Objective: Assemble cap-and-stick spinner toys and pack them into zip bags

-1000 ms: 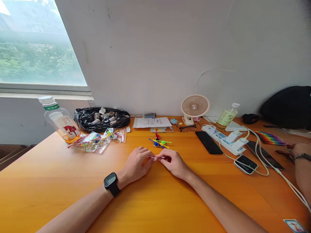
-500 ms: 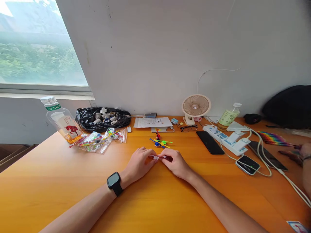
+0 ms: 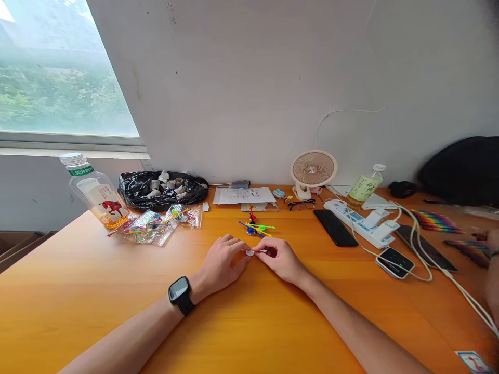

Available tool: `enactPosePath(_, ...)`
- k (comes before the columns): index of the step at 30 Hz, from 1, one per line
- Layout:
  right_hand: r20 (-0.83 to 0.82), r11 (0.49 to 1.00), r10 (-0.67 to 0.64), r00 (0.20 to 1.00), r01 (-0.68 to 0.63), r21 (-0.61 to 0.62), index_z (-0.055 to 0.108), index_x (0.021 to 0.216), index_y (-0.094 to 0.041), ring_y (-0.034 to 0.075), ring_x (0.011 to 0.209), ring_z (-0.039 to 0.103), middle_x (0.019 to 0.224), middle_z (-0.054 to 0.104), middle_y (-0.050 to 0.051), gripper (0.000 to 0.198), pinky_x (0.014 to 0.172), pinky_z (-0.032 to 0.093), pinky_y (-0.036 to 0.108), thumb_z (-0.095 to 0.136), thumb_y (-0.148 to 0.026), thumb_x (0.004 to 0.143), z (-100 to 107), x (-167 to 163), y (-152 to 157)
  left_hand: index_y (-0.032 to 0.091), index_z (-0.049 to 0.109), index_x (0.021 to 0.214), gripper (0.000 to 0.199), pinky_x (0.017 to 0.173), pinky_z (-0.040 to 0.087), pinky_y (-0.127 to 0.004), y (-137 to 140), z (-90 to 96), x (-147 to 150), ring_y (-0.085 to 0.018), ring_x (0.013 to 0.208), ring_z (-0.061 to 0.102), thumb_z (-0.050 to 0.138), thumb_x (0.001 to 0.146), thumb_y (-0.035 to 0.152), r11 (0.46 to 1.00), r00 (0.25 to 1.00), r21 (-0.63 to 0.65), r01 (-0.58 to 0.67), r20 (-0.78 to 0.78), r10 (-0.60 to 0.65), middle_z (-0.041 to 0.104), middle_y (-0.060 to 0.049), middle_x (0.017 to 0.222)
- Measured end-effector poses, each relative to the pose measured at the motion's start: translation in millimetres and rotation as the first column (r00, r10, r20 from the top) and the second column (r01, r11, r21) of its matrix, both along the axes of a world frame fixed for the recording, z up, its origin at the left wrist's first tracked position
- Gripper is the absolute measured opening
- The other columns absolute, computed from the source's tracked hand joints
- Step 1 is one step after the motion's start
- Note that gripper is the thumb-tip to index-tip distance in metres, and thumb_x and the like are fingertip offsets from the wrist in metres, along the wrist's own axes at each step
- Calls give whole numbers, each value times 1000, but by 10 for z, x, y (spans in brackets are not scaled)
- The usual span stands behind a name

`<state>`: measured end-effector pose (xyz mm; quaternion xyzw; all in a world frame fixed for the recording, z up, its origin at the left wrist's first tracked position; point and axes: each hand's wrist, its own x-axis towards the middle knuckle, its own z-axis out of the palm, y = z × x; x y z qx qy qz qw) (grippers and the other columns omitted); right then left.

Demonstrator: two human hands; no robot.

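Note:
My left hand (image 3: 225, 258), with a black watch on its wrist, pinches a small white round piece (image 3: 250, 253) between thumb and forefinger. My right hand (image 3: 281, 258) meets it from the other side, its thumb and forefinger closed on a thin white part (image 3: 263, 251) that seems joined to the round piece. The exact kind of this white item is too small to tell. Just beyond my fingertips lie colourful plastic toy pieces (image 3: 255, 228) in blue, yellow, green and red.
To the left are clear bags of plastic pieces (image 3: 152, 228), a tea bottle (image 3: 97, 192) and a black plastic bag (image 3: 130, 189). Papers (image 3: 244, 195), a fan (image 3: 314, 169), a phone (image 3: 335, 227) and a power strip (image 3: 360, 224) with cables stand behind and right. Another person's arm (image 3: 491, 280) shows at the right edge.
The white round piece has turned slightly between my fingers. Both hands stay together in nearly the same place; the view has shifted a little. The other person's hand at the right edge has moved.

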<state>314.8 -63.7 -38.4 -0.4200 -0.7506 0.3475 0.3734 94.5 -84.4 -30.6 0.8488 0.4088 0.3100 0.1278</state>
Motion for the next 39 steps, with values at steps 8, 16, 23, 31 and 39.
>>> enactPosePath(8, 125, 983, 50, 991, -71, 167, 71, 79, -20, 15, 71, 54, 80, 64, 1, 21, 63, 40, 26, 57, -7, 90, 14, -14, -54, 27, 67, 106, 12, 91, 47, -41, -58, 83, 19, -24, 103, 61, 64, 95, 22, 999, 994, 44, 23, -109, -18, 73, -2, 108)
enactPosePath(16, 170, 979, 53, 984, -85, 185, 72, 91, -22, 18, 81, 62, 91, 69, 4, 16, 72, 49, 29, 59, -12, 93, 100, -7, -89, 29, 65, 109, 20, 93, 48, -43, -70, 86, -2, -28, 106, 62, 69, 90, 23, 999, 998, -18, 28, -51, -29, 71, -4, 113)
enactPosePath(23, 187, 939, -249, 950, 190, 288, 70, 112, -22, 19, 70, 61, 101, 74, 8, 21, 67, 49, 33, 62, -37, 99, 226, 58, -110, 27, 60, 123, 35, 105, 47, -46, -61, 82, -88, -30, 119, 57, 65, 89, 22, 996, 991, -85, -4, 133, 15, 65, -6, 128)
enactPosePath(31, 247, 978, -77, 966, 25, 205, 67, 130, -27, 15, 62, 61, 120, 74, 6, 29, 66, 50, 31, 54, -34, 105, 241, 85, -111, 27, 69, 116, 21, 96, 50, -44, -33, 61, -74, -28, 107, 61, 62, 96, 28, 997, 992, -81, 18, 127, -7, 72, -6, 115)
enactPosePath(39, 271, 978, -8, 963, -49, 201, 77, 105, -27, 19, 82, 68, 105, 77, 4, 17, 74, 52, 29, 60, -26, 101, 163, 102, -71, 31, 75, 115, 26, 89, 52, -42, -16, 60, -51, -27, 99, 63, 61, 95, 21, 997, 995, -68, 39, 93, -32, 75, -5, 103)
